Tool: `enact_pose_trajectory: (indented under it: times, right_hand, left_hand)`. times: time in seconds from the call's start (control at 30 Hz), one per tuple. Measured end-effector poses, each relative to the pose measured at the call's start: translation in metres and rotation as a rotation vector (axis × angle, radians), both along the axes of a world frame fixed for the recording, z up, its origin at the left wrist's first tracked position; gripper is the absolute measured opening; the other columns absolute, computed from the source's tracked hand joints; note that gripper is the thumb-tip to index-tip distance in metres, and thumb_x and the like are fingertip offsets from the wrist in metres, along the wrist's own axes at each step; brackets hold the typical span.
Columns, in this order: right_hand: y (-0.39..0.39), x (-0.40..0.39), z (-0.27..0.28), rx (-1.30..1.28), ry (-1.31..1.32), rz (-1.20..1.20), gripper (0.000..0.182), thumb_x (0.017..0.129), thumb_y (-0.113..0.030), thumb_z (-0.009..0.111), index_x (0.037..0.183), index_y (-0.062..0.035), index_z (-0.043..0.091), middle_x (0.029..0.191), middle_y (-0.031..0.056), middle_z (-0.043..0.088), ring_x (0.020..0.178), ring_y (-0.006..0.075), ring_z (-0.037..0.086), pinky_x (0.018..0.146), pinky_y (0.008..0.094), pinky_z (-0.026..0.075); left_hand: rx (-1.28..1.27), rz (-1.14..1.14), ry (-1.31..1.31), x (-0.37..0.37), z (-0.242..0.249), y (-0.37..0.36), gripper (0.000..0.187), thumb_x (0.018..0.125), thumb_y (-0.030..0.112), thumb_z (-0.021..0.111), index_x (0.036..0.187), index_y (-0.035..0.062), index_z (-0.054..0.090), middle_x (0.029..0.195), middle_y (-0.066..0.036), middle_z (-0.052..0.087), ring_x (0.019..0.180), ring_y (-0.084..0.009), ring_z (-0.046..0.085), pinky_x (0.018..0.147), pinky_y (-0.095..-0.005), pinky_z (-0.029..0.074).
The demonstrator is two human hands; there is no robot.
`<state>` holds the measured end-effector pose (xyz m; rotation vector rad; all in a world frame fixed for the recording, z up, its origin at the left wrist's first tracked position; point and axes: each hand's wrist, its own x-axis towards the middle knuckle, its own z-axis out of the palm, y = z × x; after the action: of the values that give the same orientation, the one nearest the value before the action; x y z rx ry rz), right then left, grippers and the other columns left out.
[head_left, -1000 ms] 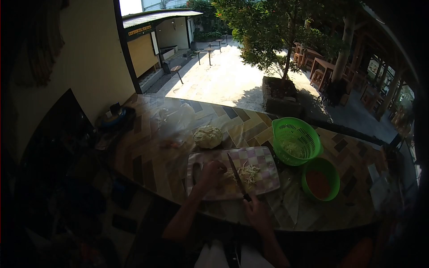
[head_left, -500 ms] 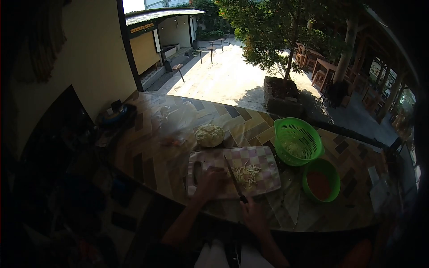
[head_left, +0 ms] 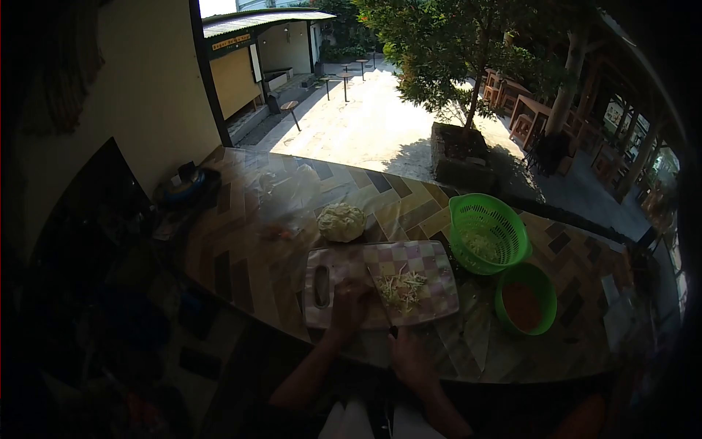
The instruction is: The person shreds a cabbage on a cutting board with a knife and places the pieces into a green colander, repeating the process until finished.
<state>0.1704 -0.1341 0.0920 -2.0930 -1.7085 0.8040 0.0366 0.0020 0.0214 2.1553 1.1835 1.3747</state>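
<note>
A knife (head_left: 382,301) is gripped by its dark handle in my right hand (head_left: 411,358), at the near edge of the chopping board (head_left: 431,274). Its blade points away from me over the board, just left of a small heap of pale shredded cabbage (head_left: 404,290). Beside the blade, my left hand (head_left: 351,301) rests on the board with its fingers curled together. Whatever lies under those fingers is too dark to make out. A cut head of cabbage (head_left: 341,222) sits just behind the board.
Right of the board stands a green colander (head_left: 488,233) with pale shreds inside. A green bowl (head_left: 525,298) with orange contents is in front of it. Clear plastic (head_left: 292,189) lies at the back left of the patterned table (head_left: 241,219). Beyond is a sunlit yard.
My left hand has turned slightly and uncovered more of the board's handle slot. The knife and my right hand have shifted a little left and towards me.
</note>
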Motion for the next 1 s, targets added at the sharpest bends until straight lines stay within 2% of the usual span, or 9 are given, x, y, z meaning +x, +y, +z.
enact_pose_trajectory:
  times: [0.07, 0.17, 0.3, 0.47, 0.6, 0.7, 0.8, 0.9, 1.0]
  right_hand:
    - [0.005, -0.005, 0.007, -0.101, -0.009, 0.000, 0.033, 0.098, -0.028, 0.042, 0.114, 0.0003, 0.042, 0.092, 0.0310, 0.060, 0.089, 0.0488, 0.057, 0.074, 0.0564, 0.046]
    - [0.032, -0.005, -0.014, -0.005, 0.108, -0.043, 0.031, 0.097, -0.027, 0.041, 0.112, 0.0009, 0.044, 0.093, 0.0309, 0.060, 0.090, 0.0490, 0.057, 0.074, 0.0559, 0.045]
    - [0.049, 0.012, -0.015, -0.004, 0.096, 0.071, 0.031, 0.097, -0.026, 0.042, 0.109, 0.0018, 0.046, 0.093, 0.0302, 0.061, 0.091, 0.0485, 0.057, 0.074, 0.0548, 0.045]
    - [0.030, 0.004, -0.010, 0.096, 0.157, 0.017, 0.033, 0.096, -0.028, 0.043, 0.108, 0.0027, 0.047, 0.089, 0.0288, 0.062, 0.090, 0.0483, 0.058, 0.074, 0.0539, 0.046]
    - [0.026, -0.019, -0.008, -0.086, 0.094, -0.093, 0.033, 0.096, -0.027, 0.043, 0.108, 0.0037, 0.047, 0.092, 0.0300, 0.061, 0.092, 0.0476, 0.058, 0.075, 0.0530, 0.046]
    - [0.042, -0.015, -0.026, -0.020, 0.100, -0.046, 0.035, 0.097, -0.028, 0.043, 0.108, 0.0048, 0.046, 0.094, 0.0309, 0.060, 0.094, 0.0476, 0.057, 0.076, 0.0526, 0.046]
    - [0.057, 0.007, -0.029, 0.051, 0.134, 0.082, 0.037, 0.097, -0.028, 0.043, 0.112, 0.0057, 0.046, 0.095, 0.0309, 0.060, 0.094, 0.0483, 0.056, 0.076, 0.0522, 0.046]
    - [0.046, 0.015, -0.009, 0.059, 0.190, 0.128, 0.037, 0.097, -0.027, 0.043, 0.113, 0.0061, 0.045, 0.094, 0.0306, 0.060, 0.095, 0.0491, 0.056, 0.077, 0.0520, 0.045]
    - [0.035, 0.004, -0.016, 0.061, 0.207, 0.059, 0.037, 0.097, -0.026, 0.043, 0.115, 0.0063, 0.045, 0.096, 0.0312, 0.060, 0.096, 0.0495, 0.055, 0.080, 0.0526, 0.044]
  left_hand:
    - [-0.021, 0.032, 0.022, 0.000, 0.002, -0.001, 0.016, 0.069, 0.007, 0.062, 0.082, 0.0044, 0.070, 0.084, -0.012, 0.067, 0.088, -0.0322, 0.060, 0.085, -0.0420, 0.042]
    - [-0.032, 0.054, 0.109, -0.003, 0.001, -0.003, 0.017, 0.069, 0.007, 0.062, 0.084, 0.0047, 0.070, 0.085, -0.013, 0.067, 0.090, -0.0317, 0.060, 0.087, -0.0417, 0.042]
    - [-0.027, 0.000, 0.260, -0.007, 0.011, -0.006, 0.019, 0.071, 0.008, 0.060, 0.087, 0.0038, 0.069, 0.086, -0.013, 0.067, 0.093, -0.0313, 0.060, 0.091, -0.0411, 0.041]
    - [0.065, -0.030, 0.186, -0.005, 0.006, -0.011, 0.020, 0.071, 0.009, 0.061, 0.088, 0.0011, 0.069, 0.091, -0.015, 0.066, 0.093, -0.0319, 0.060, 0.089, -0.0415, 0.043]
    - [-0.076, -0.091, 0.085, -0.008, 0.006, -0.006, 0.020, 0.072, 0.009, 0.062, 0.088, 0.0002, 0.069, 0.097, -0.016, 0.066, 0.092, -0.0329, 0.061, 0.086, -0.0430, 0.044]
    - [-0.174, -0.005, 0.018, -0.007, 0.001, -0.002, 0.016, 0.074, 0.009, 0.061, 0.085, 0.0009, 0.069, 0.092, -0.014, 0.067, 0.090, -0.0315, 0.061, 0.086, -0.0418, 0.043]
    - [-0.067, 0.001, 0.192, -0.011, 0.001, 0.002, 0.013, 0.076, 0.009, 0.061, 0.085, 0.0009, 0.066, 0.089, -0.011, 0.068, 0.087, -0.0293, 0.063, 0.084, -0.0395, 0.042]
    - [-0.016, 0.041, 0.144, -0.007, -0.006, 0.005, 0.012, 0.077, 0.010, 0.061, 0.086, 0.0017, 0.060, 0.085, -0.009, 0.067, 0.084, -0.0277, 0.063, 0.084, -0.0373, 0.042]
    - [-0.191, -0.036, -0.090, -0.006, -0.007, 0.005, 0.014, 0.077, 0.010, 0.062, 0.087, 0.0019, 0.057, 0.084, -0.010, 0.065, 0.083, -0.0279, 0.063, 0.083, -0.0386, 0.042]
